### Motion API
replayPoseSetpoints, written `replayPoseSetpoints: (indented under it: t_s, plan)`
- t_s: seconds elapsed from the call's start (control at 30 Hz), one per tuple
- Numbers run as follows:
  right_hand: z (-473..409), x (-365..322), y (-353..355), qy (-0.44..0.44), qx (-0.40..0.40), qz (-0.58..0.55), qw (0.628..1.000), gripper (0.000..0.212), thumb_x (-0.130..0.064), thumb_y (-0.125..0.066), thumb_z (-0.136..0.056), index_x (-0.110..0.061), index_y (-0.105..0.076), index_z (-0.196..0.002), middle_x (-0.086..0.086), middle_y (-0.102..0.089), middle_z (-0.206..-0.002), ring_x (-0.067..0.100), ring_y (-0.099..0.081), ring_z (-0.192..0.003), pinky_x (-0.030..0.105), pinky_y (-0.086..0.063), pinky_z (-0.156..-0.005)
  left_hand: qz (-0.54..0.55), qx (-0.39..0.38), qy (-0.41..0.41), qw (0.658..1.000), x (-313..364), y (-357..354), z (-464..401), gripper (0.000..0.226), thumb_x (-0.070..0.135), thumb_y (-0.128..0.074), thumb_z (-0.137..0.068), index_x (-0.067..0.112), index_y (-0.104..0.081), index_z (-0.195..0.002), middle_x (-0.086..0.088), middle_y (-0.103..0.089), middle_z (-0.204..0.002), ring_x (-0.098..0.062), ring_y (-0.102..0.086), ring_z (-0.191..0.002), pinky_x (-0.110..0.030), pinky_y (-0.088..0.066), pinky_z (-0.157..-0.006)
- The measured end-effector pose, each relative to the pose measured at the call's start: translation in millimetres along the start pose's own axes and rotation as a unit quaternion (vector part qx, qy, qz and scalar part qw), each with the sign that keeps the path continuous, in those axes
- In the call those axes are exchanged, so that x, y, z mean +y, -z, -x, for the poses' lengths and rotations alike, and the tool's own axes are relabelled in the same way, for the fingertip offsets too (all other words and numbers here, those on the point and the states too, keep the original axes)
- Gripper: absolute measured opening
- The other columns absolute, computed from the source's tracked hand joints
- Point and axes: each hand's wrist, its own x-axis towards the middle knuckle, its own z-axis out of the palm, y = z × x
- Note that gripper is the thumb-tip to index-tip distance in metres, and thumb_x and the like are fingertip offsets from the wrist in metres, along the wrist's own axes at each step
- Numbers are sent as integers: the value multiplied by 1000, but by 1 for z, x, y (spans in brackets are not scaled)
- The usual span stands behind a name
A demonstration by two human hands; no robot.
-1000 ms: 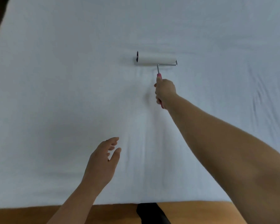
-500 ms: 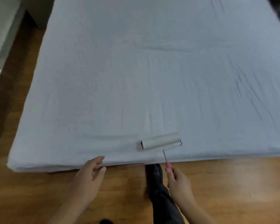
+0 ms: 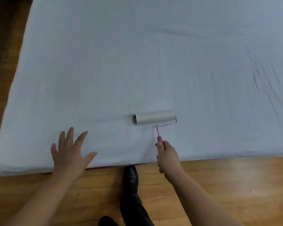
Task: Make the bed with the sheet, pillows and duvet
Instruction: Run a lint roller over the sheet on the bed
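A pale blue-white sheet [image 3: 137, 62] covers the whole mattress, mostly smooth, with creases toward the right side. A lint roller [image 3: 154, 119] with a white roll, wire arm and pink handle lies on the sheet near the bed's front edge. My right hand [image 3: 167, 156] grips its pink handle. My left hand [image 3: 70, 152] lies flat with fingers spread on the sheet by the front edge, left of the roller. No pillows or duvet are in view.
Wooden floor [image 3: 235, 185] runs along the front and left of the bed. My black shoe and dark trouser leg [image 3: 131, 185] stand on the floor right against the bed's front edge, between my arms.
The roller came from far out on the sheet back toward the front edge, then pushed forward a little. My left hand moved from the bed's edge onto the sheet and spread flat.
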Motion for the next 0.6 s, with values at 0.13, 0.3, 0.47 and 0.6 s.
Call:
replayPoseSetpoints:
  t_s: [0.13,0.3,0.47,0.6]
  plan:
    - [-62,-81,4,-28,-27,-64,997,32,-37,-32,-102,-16,-56,-103,6,-49,-74,18,-40,-49,19,-31,-38,-16,-30,27,999,-8,-4,-25,89,68,-59,-80,40,-17,-153,-2,7,-164,-26,9,-150,-55,-12,-117]
    - [-142,-187,4,-39,-43,-82,995,40,-46,-30,-102,-14,-54,-104,7,-45,-70,16,-38,-46,21,-30,-46,-8,-25,44,999,-5,-5,-40,92,66,-69,-73,42,-27,-151,0,2,-165,-27,4,-150,-62,-19,-112]
    - [-208,-279,0,-66,-34,-106,992,38,-50,-35,-101,-17,-50,-90,4,-41,-61,13,-31,-39,15,-27,-42,-6,-51,69,996,-2,-4,-60,95,74,-61,-72,47,-15,-151,3,11,-164,-26,14,-149,-63,-12,-114]
    - [-242,-333,2,-83,-28,-129,988,48,-56,-39,-99,-18,-41,-71,1,-36,-56,12,-26,-33,11,-24,-38,-18,-76,71,994,0,-1,-66,95,78,-55,-73,49,-11,-151,3,13,-164,-28,15,-149,-64,-12,-114]
